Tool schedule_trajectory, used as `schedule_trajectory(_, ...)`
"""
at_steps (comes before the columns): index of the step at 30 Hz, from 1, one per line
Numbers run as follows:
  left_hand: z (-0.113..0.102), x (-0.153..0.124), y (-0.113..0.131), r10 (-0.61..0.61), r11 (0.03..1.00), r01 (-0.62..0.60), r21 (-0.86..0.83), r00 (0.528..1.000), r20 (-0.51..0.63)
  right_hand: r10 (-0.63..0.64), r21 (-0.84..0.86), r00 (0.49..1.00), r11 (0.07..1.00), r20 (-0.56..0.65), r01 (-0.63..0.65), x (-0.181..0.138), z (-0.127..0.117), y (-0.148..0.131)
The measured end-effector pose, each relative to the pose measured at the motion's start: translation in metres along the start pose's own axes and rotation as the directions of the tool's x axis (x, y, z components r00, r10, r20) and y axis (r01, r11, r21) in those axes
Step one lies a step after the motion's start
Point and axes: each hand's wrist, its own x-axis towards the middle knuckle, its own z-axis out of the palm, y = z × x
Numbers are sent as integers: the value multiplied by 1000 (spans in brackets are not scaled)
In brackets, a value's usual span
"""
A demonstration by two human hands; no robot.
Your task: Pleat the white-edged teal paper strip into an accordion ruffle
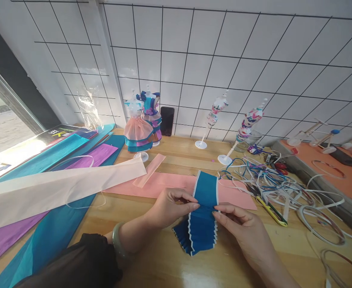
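A dark blue strip with white edging [206, 187] is held up in front of me above the wooden table. Its upper part is flat, while the lower part is gathered into small pleats with zigzag edges and folds back at the bottom left. My left hand [174, 206] pinches the strip's left edge between thumb and fingers. Opposite it, my right hand [238, 224] pinches the right edge at about the same height. Behind the strip, a long pink strip [163, 185] lies flat on the table.
Several cream, purple and teal strips [58, 184] lie at left. Two small dressed forms [138, 130] stand by the tiled wall, near a phone [167, 121]. Two more patterned forms [249, 122] stand farther right. A tangle of narrow ribbons [262, 180] and a yellow cutter [272, 210] lie at right.
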Motion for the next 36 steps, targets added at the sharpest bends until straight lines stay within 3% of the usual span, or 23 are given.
schedule_trajectory(12,3,0,-5,-24,1000,24,-19,999,-24,-67,-82,997,995,-31,64,-2,2,-2)
schedule_trajectory(22,3,0,-7,20,987,-10,161,998,-59,-103,-77,994,992,-28,100,-4,3,-3)
schedule_trajectory(31,-1,-3,-10,-22,995,8,100,989,144,-129,-128,992,983,14,130,-4,5,-5)
schedule_trajectory(36,1,-2,-15,-20,992,6,129,994,109,-145,-133,989,980,18,146,-6,7,-6)
